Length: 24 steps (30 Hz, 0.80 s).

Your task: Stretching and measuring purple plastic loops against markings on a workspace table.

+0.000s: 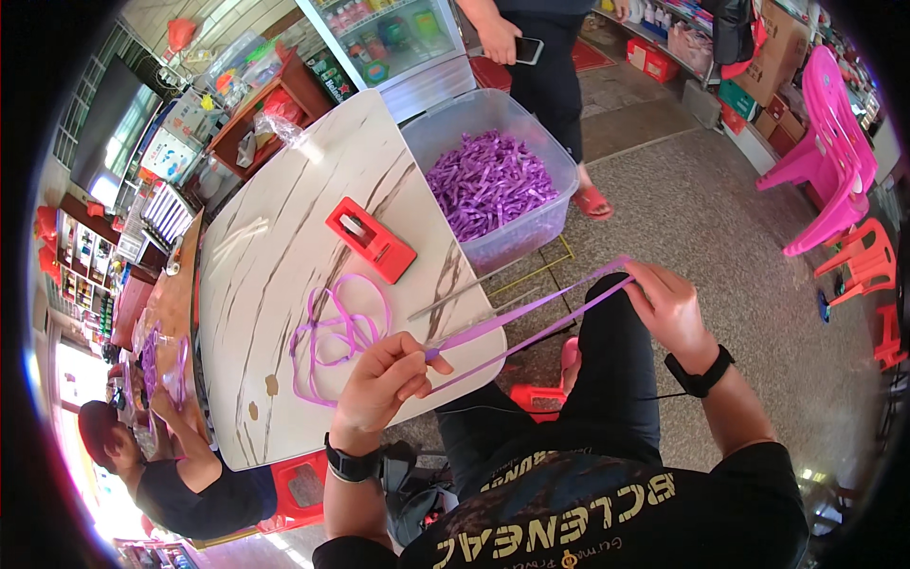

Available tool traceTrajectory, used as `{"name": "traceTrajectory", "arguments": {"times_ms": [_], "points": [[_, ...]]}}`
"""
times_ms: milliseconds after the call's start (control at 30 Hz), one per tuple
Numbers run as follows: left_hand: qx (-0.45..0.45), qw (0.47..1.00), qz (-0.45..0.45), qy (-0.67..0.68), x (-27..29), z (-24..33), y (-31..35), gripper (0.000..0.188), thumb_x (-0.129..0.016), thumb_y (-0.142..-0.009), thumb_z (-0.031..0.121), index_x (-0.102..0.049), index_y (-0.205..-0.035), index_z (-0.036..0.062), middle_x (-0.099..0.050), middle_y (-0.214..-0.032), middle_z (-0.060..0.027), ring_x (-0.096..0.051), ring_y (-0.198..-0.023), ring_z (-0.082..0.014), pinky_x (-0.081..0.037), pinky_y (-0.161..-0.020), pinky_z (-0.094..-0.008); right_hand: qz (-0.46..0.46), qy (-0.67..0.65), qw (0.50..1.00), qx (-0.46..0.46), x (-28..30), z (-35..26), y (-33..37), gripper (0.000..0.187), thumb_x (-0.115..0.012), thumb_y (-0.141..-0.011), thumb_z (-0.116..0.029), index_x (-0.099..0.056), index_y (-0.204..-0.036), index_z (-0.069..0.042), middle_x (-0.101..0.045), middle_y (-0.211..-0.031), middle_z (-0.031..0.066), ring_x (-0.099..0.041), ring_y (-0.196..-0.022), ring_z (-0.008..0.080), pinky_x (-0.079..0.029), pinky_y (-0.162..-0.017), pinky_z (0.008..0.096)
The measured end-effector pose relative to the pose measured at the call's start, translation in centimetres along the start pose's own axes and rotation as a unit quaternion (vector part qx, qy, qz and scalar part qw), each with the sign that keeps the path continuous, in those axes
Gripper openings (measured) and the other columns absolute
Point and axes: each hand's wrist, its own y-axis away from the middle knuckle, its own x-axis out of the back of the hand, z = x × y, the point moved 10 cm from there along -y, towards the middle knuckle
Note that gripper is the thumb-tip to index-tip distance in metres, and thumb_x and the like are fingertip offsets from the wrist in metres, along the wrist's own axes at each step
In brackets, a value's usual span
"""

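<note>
A purple ribbon (507,321) runs doubled between my two hands, its two strands apart and fairly straight over the table's near corner. My left hand (384,384) pinches it at one end, beside the table edge. At the other end, above my knee, my right hand (666,308) closes its fingertips on the ribbon's bend. More of the ribbon lies in loose loops (346,322) on the marble-patterned table (284,204). Close by sits a red tool with a rectangular opening (370,239). A thin metal rod (464,289) sticks out past the table edge.
A clear plastic bin (559,171) full of purple ribbon pieces (493,185) stands against the table. Behind it a person holds a phone (529,50). Another person (180,465) sits at the left. Pink chairs (829,152) and an orange stool (863,261) stand at right.
</note>
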Motion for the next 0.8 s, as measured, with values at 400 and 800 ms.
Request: {"name": "traceTrajectory", "arguments": {"times_ms": [400,800], "points": [[-0.300,0.799,-0.001,-0.522,-7.8,4.9,0.8,0.011,-0.056,-0.069,-0.010,-0.052,-0.070,-0.0002,-0.062,-0.090,-0.0130,-0.056,-0.060,-0.0141,-0.045,-0.052,-0.0230,-0.001,-0.062,0.991,-0.117,-1.3,3.5,3.6,0.039,-0.063,-0.071,0.000,-0.050,-0.109,0.001,-0.061,-0.091,0.0135,-0.063,-0.076,0.0218,-0.050,-0.066,0.0294],[-0.466,0.511,-0.162,-0.704,-14.8,4.0,2.3,0.015,-0.062,-0.060,0.003,-0.054,-0.073,0.0010,-0.059,-0.095,-0.0129,-0.054,-0.055,-0.0165,-0.045,-0.049,-0.0269,-0.081,-0.343,0.918,-0.183,-3.7,1.0,1.8,0.017,-0.058,-0.080,-0.012,-0.058,-0.094,-0.003,-0.057,-0.082,0.0070,-0.056,-0.074,0.0124,-0.044,-0.066,0.0239]]}}
